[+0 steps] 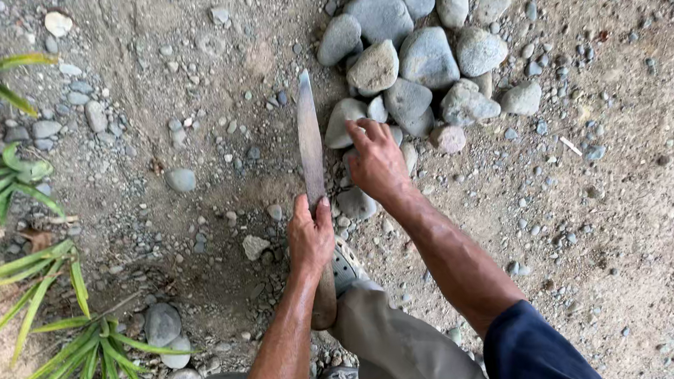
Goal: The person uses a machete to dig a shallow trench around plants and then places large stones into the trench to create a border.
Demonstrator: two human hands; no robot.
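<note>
My left hand (311, 236) is shut on a long machete (310, 139), gripping it low on the blade just above its wooden handle (324, 299). The blade points away from me over the gravel. My right hand (377, 162) reaches forward with fingers spread, resting on or just above a pile of rounded grey stones (415, 63). It holds nothing. My knee in khaki trousers (397, 345) and a shoe (347, 265) show below the hands.
The ground is sandy dirt strewn with pebbles (591, 153). Green long-leaved plants (31, 270) line the left edge. A few larger smooth stones (163, 327) lie at lower left near the plants.
</note>
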